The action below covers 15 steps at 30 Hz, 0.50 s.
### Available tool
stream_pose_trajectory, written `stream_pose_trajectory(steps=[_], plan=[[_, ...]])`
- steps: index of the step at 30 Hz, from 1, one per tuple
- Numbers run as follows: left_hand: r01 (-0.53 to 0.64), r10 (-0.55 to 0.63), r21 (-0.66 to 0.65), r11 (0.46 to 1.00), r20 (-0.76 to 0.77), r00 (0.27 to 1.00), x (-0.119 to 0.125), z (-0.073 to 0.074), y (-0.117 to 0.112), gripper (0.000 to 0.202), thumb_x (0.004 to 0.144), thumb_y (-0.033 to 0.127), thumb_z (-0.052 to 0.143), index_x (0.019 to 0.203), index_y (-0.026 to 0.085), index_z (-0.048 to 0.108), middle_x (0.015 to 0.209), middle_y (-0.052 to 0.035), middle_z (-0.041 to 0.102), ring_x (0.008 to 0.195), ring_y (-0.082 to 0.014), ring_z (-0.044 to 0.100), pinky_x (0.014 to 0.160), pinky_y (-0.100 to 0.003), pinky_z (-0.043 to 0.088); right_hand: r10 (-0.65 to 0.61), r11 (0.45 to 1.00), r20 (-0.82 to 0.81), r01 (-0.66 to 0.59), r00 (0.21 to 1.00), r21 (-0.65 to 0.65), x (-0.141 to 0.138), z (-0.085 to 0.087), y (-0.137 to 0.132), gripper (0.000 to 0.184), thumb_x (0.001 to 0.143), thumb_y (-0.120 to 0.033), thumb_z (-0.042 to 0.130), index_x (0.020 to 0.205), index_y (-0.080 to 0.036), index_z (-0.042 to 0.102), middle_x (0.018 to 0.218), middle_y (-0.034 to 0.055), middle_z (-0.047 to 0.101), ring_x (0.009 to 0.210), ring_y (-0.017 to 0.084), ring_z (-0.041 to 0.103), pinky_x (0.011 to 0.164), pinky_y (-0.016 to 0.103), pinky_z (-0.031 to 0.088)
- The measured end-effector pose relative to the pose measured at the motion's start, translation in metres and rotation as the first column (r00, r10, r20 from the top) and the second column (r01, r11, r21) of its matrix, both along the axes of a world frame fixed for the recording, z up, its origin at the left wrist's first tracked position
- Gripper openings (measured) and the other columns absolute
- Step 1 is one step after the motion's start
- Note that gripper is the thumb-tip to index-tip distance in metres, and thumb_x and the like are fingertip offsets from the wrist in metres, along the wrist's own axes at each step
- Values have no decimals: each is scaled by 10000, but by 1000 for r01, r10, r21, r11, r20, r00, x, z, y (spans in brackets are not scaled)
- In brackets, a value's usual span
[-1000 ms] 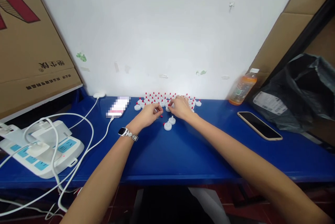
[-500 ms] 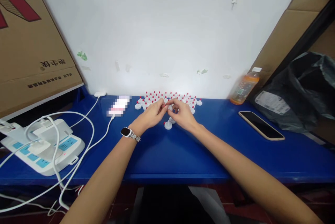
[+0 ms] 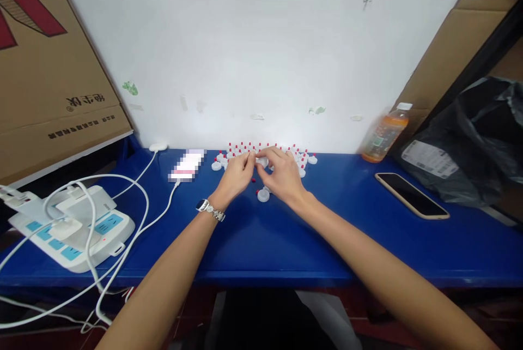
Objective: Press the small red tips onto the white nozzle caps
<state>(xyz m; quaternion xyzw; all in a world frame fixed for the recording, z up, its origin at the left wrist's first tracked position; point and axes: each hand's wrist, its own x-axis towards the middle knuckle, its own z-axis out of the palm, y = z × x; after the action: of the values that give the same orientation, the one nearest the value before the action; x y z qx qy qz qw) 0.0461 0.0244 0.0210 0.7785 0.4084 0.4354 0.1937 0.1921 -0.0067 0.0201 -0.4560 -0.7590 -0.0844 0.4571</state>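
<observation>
My two hands meet over the blue table (image 3: pixel 286 241), just in front of a cluster of several small white caps with red tips (image 3: pixel 265 152) by the wall. My left hand (image 3: pixel 237 174), a watch on its wrist, pinches at a small white cap (image 3: pixel 262 162) that my right hand (image 3: pixel 281 175) also grips with closed fingers. One more white cap (image 3: pixel 263 195) and a loose red piece (image 3: pixel 253 180) lie on the table under my hands.
A white power strip with cables (image 3: pixel 69 227) sits at the left, a charging phone (image 3: pixel 187 166) beside the caps. A dark phone (image 3: pixel 411 195), an orange drink bottle (image 3: pixel 384 133) and a black plastic bag (image 3: pixel 469 143) are at the right. Cardboard boxes (image 3: pixel 44 55) flank both sides.
My hands rose from the table and came together, both fingertips now closed on one white cap a little nearer the wall. The view shifted slightly.
</observation>
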Motion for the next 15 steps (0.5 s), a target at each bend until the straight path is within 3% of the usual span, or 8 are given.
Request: stream_pose_trajectory(steps=[5, 11, 15], plan=[[-79, 85, -76, 994, 75, 994, 5, 2, -1, 453, 982, 374, 380, 572, 185, 416, 527, 28, 419, 534, -117, 390, 541, -273, 260, -134, 991, 127, 130, 983, 41, -4, 0, -3, 124, 929, -230, 560, 1008, -220, 656, 1096, 74, 713, 1003, 257, 592, 878, 409, 324], [-131, 156, -170, 977, 142, 978, 9, 3, -1, 480, 966, 352, 391, 512, 194, 381, 467, 30, 373, 485, -112, 368, 517, -280, 246, -193, 980, 203, 177, 960, 95, -8, 2, -5, 144, 950, -253, 540, 1017, -215, 662, 1137, 87, 703, 994, 267, 555, 864, 427, 306], [-165, 174, -106, 981, 88, 981, 6, 2, -1, 507, 998, 399, 352, 534, 197, 392, 485, 23, 392, 494, -120, 387, 527, -287, 268, -178, 982, 171, 164, 969, 92, -10, 2, -4, 126, 933, -230, 551, 986, -209, 664, 1111, 86, 707, 997, 271, 561, 868, 428, 331]])
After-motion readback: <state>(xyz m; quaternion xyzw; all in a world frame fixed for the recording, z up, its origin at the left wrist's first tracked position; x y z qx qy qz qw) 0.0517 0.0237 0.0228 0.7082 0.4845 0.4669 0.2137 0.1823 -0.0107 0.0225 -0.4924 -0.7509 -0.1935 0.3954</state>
